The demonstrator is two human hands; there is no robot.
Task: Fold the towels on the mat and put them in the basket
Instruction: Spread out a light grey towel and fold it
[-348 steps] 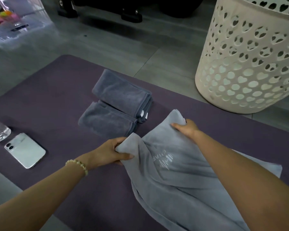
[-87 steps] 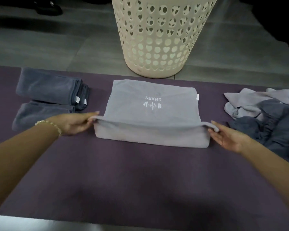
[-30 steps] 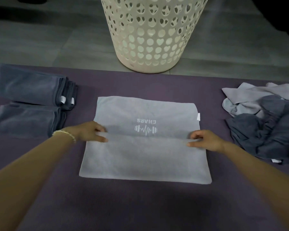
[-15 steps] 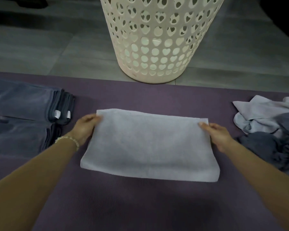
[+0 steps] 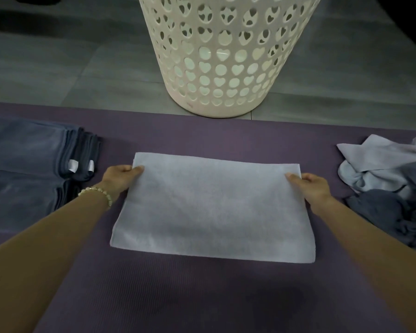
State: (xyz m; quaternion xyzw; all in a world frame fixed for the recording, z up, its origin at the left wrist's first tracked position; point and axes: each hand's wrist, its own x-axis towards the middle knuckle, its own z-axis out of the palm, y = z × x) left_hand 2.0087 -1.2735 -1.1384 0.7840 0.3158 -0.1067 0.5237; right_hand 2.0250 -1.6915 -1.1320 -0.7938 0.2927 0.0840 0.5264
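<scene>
Centre of the purple mat (image 5: 178, 296) is taken by a light grey towel (image 5: 211, 207), folded into a flat rectangle with its long sides running left to right. The left hand (image 5: 120, 179) pinches the towel's left end near the far corner, thumb on top and fingers curled under the edge; a beaded bracelet (image 5: 99, 192) sits on that wrist. The right hand (image 5: 310, 186) pinches the right end near its far corner in the same way, thumb laid on the cloth. Left of the towel, apart from it, folded dark blue-grey towels (image 5: 34, 155) lie on the mat in two neat piles, the farther one showing two small white tags. At the mat's right edge is a crumpled heap (image 5: 389, 188) of unfolded towels, pale grey ones farther off and dark ones nearer. The cream basket (image 5: 226, 56), its wall pierced with heart-shaped holes, stands upright on the grey tiled floor (image 5: 58, 68) just past the mat's far edge, straight beyond the light grey towel
</scene>
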